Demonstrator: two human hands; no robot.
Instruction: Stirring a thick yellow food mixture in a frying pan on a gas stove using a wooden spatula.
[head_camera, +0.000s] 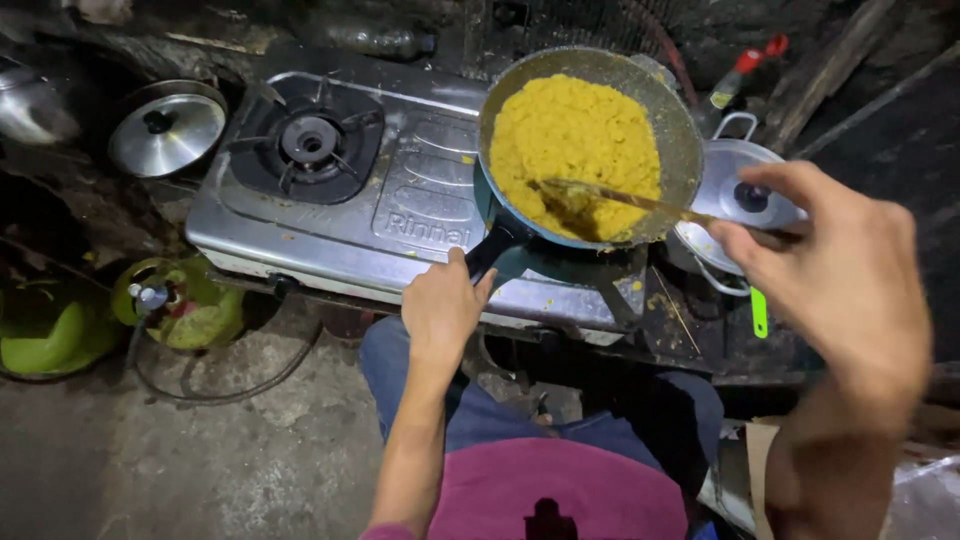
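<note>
The left hand (443, 308) has its fingers wrapped tight around the dark handle (497, 252) of a blue-green frying pan (680, 135), which sits on the right burner of a two-burner steel gas stove (410, 190). The pan holds a thick heap of yellow crumbly food (575, 140), lying just beyond the left fingers. The right hand (845, 275) pinches the end of a wooden spatula (640, 203) between thumb and fingers, closed narrowly on it; from those fingers the spatula runs leftward over the pan's rim, and its blade rests in the near part of the yellow food. Just behind the right fingers sits a small metal pot with a lid and black knob (745, 195), touching or just beside the pan's right edge. Below those fingers a green utensil handle (759, 312) lies on the dark tabletop (690, 330). Well to the left of the left fingers, the free burner (308, 140) is bare, and further left lies a round steel lid (167, 132). Down on the floor, left of the left wrist, stands a green gas cylinder (185, 300) with a hose looping from it. The person's knees in blue trousers (480, 415) show beneath the hands.
</note>
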